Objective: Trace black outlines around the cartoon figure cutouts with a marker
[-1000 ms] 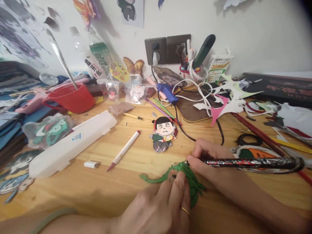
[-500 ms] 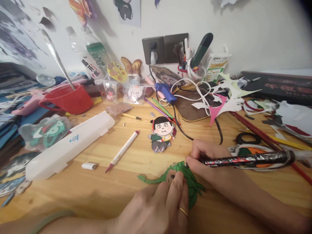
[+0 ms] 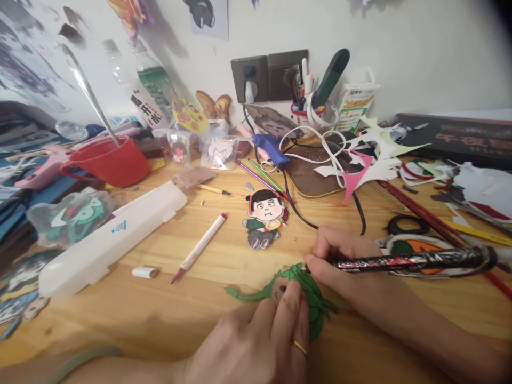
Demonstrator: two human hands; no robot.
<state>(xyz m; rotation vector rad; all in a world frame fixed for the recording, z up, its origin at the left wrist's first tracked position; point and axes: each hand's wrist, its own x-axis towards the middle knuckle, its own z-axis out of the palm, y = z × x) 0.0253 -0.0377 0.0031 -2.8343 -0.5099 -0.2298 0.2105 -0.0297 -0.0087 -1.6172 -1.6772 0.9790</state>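
Note:
My right hand grips a black pen with a red and white pattern, its barrel leaning back to the right. The pen's tip sits at the upper edge of a green-haired figure cutout with a brown face. My left hand, with a ring on one finger, presses that cutout onto the table, fingers together, hiding its lower part. Just beyond lies a black-haired figure cutout. A white marker with a dark red tip rests uncapped to the left, near a small white cap.
On the left are a white plastic case and a red mug with a spoon. Behind stand a blue glue gun with its cord and a pen holder. Paper scraps and a black tape ring lie to the right.
The view has shifted slightly. Both hands stay in nearly the same place, and the pen's tip remains at the green cutout's edge.

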